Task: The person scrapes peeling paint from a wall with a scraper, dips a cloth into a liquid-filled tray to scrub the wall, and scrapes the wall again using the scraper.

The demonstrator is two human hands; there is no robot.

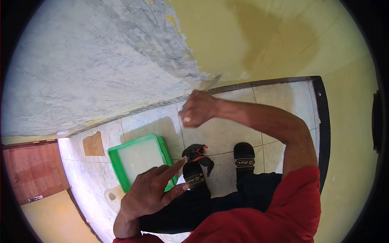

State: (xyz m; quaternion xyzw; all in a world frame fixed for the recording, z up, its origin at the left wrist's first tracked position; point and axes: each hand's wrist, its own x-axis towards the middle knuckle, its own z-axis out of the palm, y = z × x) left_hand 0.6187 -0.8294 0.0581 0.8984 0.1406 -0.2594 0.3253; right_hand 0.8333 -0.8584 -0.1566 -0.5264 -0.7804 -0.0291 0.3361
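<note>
My right hand point(198, 109) is closed around a scraper and holds it near the foot of the wall. The thin grey blade point(214, 82) points up and to the right, close to the ragged edge where the grey-white coat point(101, 60) meets the yellow paint point(210, 36). My fist hides most of the handle. Lower down on the left, my left hand point(150, 186) has its index finger and thumb stretched apart, with nothing visible in it. It is in front of a green-rimmed tray point(117, 166) with a white inside.
A black and red object point(196, 154) lies on the tiles beside my left slide sandal point(193, 174); my right sandal point(244, 158) is farther right. Brown paper or card point(94, 144) lies past the tray, and a pale roll point(111, 196) sits nearby. A reddish-brown door point(36, 174) stands at left.
</note>
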